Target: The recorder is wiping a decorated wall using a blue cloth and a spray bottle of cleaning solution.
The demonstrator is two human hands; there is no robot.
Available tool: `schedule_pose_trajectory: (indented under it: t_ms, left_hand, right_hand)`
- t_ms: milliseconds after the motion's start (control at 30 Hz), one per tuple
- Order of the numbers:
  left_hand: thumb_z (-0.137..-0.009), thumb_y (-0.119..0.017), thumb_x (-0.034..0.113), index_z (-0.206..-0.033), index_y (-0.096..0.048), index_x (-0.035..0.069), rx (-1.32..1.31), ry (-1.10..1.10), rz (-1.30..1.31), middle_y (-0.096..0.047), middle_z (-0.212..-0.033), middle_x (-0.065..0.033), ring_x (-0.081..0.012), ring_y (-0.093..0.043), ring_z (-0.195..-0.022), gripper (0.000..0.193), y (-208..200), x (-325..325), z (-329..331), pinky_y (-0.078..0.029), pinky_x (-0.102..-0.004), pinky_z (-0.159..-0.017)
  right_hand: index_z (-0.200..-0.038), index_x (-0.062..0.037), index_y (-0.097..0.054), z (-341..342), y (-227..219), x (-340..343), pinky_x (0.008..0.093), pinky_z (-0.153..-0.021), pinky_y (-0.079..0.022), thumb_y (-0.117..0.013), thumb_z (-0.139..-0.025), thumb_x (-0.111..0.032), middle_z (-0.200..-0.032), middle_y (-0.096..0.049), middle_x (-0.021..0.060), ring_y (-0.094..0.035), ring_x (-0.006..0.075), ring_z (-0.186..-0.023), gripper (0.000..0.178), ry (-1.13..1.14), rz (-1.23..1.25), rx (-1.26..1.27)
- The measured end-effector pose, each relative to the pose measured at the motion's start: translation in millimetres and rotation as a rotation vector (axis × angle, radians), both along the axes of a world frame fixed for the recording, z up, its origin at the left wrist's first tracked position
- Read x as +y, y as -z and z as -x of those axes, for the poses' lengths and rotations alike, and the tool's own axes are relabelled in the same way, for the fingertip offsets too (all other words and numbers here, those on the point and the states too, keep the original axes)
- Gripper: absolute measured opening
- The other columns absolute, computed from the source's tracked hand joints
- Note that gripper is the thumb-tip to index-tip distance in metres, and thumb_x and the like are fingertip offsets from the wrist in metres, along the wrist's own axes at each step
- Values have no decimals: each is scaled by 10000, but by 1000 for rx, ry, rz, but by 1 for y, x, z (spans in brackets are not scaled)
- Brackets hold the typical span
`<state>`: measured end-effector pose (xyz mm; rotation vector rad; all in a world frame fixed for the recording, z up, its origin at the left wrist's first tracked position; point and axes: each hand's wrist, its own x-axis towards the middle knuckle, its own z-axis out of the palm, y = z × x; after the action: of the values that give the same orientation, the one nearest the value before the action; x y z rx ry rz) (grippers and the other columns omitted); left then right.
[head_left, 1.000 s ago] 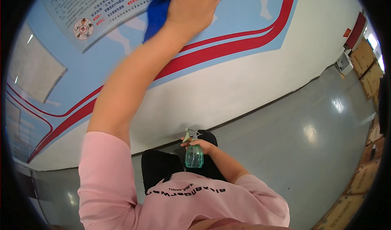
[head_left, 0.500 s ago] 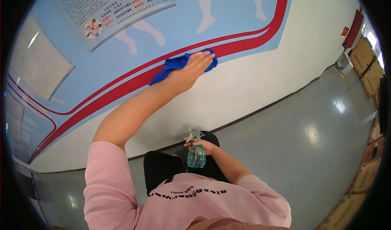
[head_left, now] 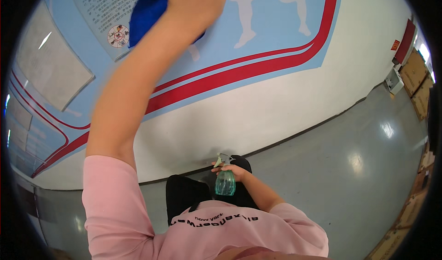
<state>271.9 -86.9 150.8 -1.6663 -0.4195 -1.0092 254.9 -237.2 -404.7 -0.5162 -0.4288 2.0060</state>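
Observation:
At the top of the view my left hand [head_left: 197, 3] is raised against the wall. A blue cloth [head_left: 146, 17] lies under it and hangs out to its left, over part of a clear-covered notice panel [head_left: 97, 4]. My left fingertips run out of the frame at the top edge. Low in front of my body, my right hand [head_left: 235, 170] grips a translucent green spray bottle [head_left: 225, 182] by its neck. The bottle stands upright, with its pale trigger head above my fingers, close to my knees.
Light blue wall graphics [head_left: 221, 34] carry red bands [head_left: 239, 71] and white leg shapes. Another panel [head_left: 50, 57] hangs at the left. Below is white wall [head_left: 258, 108], meeting a grey floor [head_left: 317, 177]. Cardboard boxes [head_left: 412, 69] and a white box [head_left: 393, 80] stand at the right.
My left hand and the blue cloth have moved up the wall from the red band to the notice panel. My right hand still holds the spray bottle in about the same place.

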Motion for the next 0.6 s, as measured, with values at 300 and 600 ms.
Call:
schedule_pose_trajectory:
  t_ms: [300, 600]
  left_hand:
    - [-837, -583, 353, -1275, -533, -21, 264, -68, -43, -410, -1443, -159, -246, -281, -1395, 577, 115, 17, 18, -140, -424, -1138]
    - [-786, -568, 142, -1165, -626, 75, 173, 310, -77, -537, -1096, -57, -184, -476, -1091, 390, 114, 45, 61, -257, -405, -1070]
  right_hand:
    - [-1443, -98, -346, 0, -4, -1, 353, -917, -478, -590, -846, -172, -1287, -538, 88, -552, 180, -1038, 649, 14, -13, 22]
    - [-1442, -104, -346, 0, -1, 1, 340, -908, -483, -590, -851, -184, -1285, -538, 88, -548, 174, -1037, 645, 18, -27, -3]
